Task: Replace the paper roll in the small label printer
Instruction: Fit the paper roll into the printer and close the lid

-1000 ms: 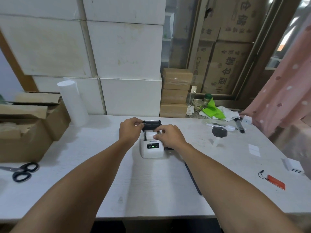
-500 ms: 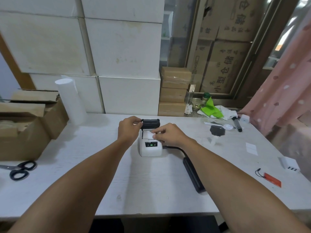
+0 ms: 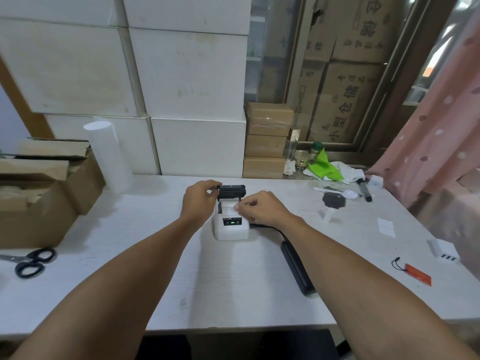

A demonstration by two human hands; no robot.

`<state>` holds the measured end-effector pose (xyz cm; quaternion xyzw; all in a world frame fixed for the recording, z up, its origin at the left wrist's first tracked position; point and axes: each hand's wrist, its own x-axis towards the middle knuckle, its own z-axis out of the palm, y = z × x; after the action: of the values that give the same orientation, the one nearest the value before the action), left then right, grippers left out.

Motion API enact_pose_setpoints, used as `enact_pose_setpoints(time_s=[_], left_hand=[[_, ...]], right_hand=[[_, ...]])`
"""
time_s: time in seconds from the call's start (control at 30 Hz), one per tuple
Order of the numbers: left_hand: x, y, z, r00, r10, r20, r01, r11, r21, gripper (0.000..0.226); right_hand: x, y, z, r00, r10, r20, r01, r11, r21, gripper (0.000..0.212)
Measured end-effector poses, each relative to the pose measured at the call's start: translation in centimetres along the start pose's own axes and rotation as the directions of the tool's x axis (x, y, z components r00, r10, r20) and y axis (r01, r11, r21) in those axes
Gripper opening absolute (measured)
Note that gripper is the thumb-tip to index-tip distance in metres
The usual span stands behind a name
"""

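Head view puts the printer (image 3: 231, 224) at mid-tabletop (image 3: 130, 255), directly ahead of you, its black lid (image 3: 232, 191) tipped up and open at the back and a green light showing on its front panel. Your left hand (image 3: 199, 202) is pinched on the lid's left corner, holding it up. Your right hand (image 3: 261, 207) is closed with thumb and forefinger on the white paper (image 3: 228, 207) that sits in the open bay; how much of the roll is seated there you cannot tell, since your fingers cover part of it. Judge the paper as very light and thin: it will crease or tear if you tug it hard, and the roll may unwind loosely, so take the free end by its edge and pull it straight toward the front. The printer looks like a light plastic box that may slide on the smooth tabletop, so steady it by the body. The lid likely hinges on small plastic parts; press it shut evenly, not by one corner.
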<state>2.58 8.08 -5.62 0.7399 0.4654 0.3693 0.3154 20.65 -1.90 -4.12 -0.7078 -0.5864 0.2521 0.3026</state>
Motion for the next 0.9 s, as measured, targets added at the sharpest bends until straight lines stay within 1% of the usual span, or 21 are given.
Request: enact_pose_setpoints(time_s=[0.03, 0.17, 0.23, 0.3, 0.43, 0.5, 0.6, 0.67, 0.8, 0.9], left_hand=[[0.0, 0.0, 0.0, 1.000, -0.002, -0.002, 0.002, 1.000, -0.005, 0.028], [-0.4, 0.3, 0.0, 1.000, 0.007, -0.005, -0.007, 1.000, -0.004, 0.029], [-0.7, 0.6, -0.2, 1.000, -0.002, 0.006, 0.002, 1.000, -0.008, 0.029], [-1.1, 0.7, -0.4, 1.000, -0.017, 0.017, 0.018, 0.999, -0.027, 0.031], [-1.7, 1.0, -0.7, 1.000, -0.014, 0.015, 0.015, 0.997, -0.079, 0.030], [-2.1, 1.1, -0.8, 1.000, 0.001, 0.009, -0.001, 0.997, -0.083, 0.026], [-2.5, 1.0, -0.7, 1.000, 0.017, 0.010, -0.016, 0.998, -0.067, 0.022], [-2.6, 0.9, -0.5, 0.999, 0.035, 0.023, -0.034, 0.999, -0.021, 0.019], [-2.8, 0.6, -0.7, 0.996, 0.074, 0.051, -0.078, 0.995, 0.066, 0.016], [-2.7, 0.4, -0.7, 0.995, 0.079, 0.058, -0.084, 0.993, 0.087, 0.015]], right_hand=[[0.0, 0.1, 0.1, 1.000, 0.009, -0.016, -0.009, 1.000, -0.021, 0.027], [-0.1, 0.4, 0.6, 0.998, 0.040, -0.050, -0.041, 0.999, -0.019, 0.015], [-0.2, 0.3, 0.9, 0.995, 0.054, -0.086, -0.056, 0.998, -0.019, 0.018], [-0.4, 0.0, 1.1, 0.988, 0.068, -0.137, -0.074, 0.997, -0.038, 0.024], [-0.9, -0.6, 0.9, 0.973, 0.076, -0.219, -0.120, 0.973, -0.199, 0.048], [-1.0, -0.6, 0.8, 0.976, 0.059, -0.208, -0.109, 0.964, -0.241, 0.055], [-1.0, -0.4, 0.8, 0.984, 0.035, -0.175, -0.073, 0.974, -0.216, 0.063], [-1.0, -0.2, 0.6, 0.988, 0.015, -0.156, -0.046, 0.979, -0.199, 0.062], [-1.0, 0.0, 0.7, 0.991, -0.053, -0.124, 0.023, 0.973, -0.231, 0.047], [-0.9, 0.1, 0.9, 0.991, -0.053, -0.122, 0.028, 0.979, -0.200, 0.043]])
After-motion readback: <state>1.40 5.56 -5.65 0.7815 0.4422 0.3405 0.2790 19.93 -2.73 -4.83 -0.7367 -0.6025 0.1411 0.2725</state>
